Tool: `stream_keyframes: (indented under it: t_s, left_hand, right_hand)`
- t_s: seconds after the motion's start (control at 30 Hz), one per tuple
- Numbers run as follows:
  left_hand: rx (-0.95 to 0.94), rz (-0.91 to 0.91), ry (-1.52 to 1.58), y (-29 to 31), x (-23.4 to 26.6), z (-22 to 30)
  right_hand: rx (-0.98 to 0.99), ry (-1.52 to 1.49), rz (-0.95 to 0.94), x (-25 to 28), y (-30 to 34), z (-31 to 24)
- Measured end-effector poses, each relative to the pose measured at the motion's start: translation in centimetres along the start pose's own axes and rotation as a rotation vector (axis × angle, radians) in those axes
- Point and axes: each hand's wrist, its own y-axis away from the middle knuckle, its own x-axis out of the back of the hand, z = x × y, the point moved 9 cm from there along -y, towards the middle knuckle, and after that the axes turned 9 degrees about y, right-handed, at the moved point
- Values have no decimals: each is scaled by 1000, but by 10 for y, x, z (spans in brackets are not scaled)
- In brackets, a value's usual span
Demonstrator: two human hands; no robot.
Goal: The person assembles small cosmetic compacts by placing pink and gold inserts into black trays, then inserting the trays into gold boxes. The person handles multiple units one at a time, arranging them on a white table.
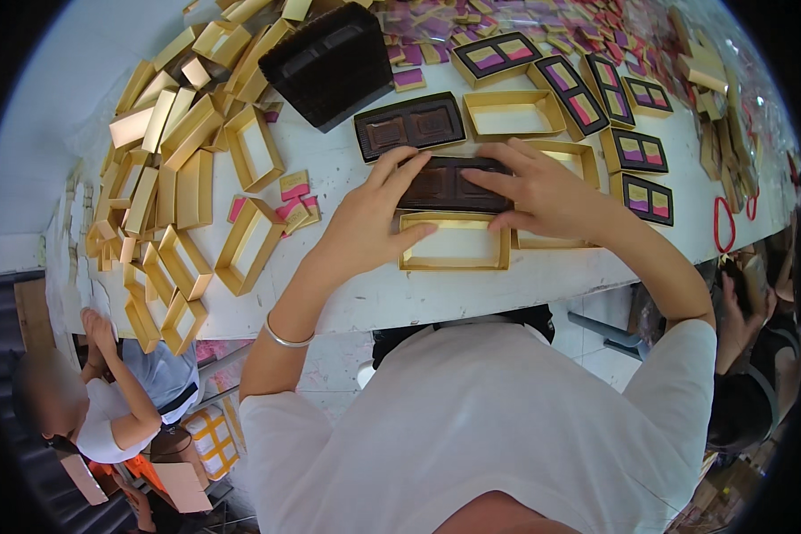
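Here | two hands [363, 216] gripping one dark tray [440, 189] | six boxes [640, 151] with coloured squares [660, 206]

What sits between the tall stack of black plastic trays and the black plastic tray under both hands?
Another black rectangular plastic tray with two recesses lies between them, as the head view shows.
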Motion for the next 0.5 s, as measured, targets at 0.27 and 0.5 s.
stream_keyframes:
  t_s: [0.27, 0.5]
  left_hand:
    - [15, 58, 29, 3, 0, -6]
    - [110, 169, 120, 14, -1, -12]
  right_hand:
    - [278, 366, -266, -19, 6, -16]
    - [296, 442, -215, -14, -15, -36]
